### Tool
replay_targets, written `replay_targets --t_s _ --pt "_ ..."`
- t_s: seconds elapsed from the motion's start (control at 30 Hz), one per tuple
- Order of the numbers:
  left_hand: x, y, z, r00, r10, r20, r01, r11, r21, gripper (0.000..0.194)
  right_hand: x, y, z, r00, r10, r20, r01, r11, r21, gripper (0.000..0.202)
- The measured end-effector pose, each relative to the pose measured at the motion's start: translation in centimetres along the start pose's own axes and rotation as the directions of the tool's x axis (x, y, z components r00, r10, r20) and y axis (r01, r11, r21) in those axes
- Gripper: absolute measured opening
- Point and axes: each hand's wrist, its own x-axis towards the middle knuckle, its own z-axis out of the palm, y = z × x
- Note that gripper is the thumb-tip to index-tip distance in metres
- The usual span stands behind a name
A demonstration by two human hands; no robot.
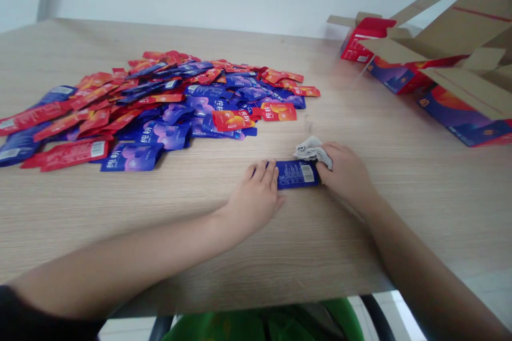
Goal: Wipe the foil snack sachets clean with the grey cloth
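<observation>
A blue barcoded sachet (294, 175) is laid flat on the wood-grain tabletop (120, 205), its nine o'clock end pressed down under the left hand (253, 197), whose fingers are outstretched, not clenched. A folded grey cloth (310, 150) is grasped by the right hand (347, 171) at the two o'clock corner. From there, red and blue sachets (172, 104) are heaped at ten o'clock; opened cartons (460, 112) are set at two.

The left hand (255, 196) lay palm down, fingers (269, 172) pointing forward, left forearm (152, 256) slanting in from lower left, while the right hand (349, 173) curled inward, right forearm (420, 256) rising from lower right
</observation>
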Motion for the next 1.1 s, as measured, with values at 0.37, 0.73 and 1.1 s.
replay_targets --t_s 0.37,0.73,1.1 --pt "-0.3 0.7 -1.1 0.999 -0.048 0.026 0.049 0.997 -0.057 0.052 -1.8 -5.2 0.9 0.988 -0.155 -0.014 0.154 0.987 -0.055 0.047" --pt "-2.8 2.8 -1.3 0.989 -0.127 0.071 0.123 0.991 0.061 0.053 -2.5 -4.3 2.0 0.999 -0.042 -0.004 0.041 0.997 -0.065 0.044" --pt "-2.4 2.8 -1.5 0.992 -0.102 0.075 0.098 0.994 0.055 0.046 -2.4 -6.4 1.7 0.996 -0.086 -0.032 0.088 0.995 0.056 0.041"
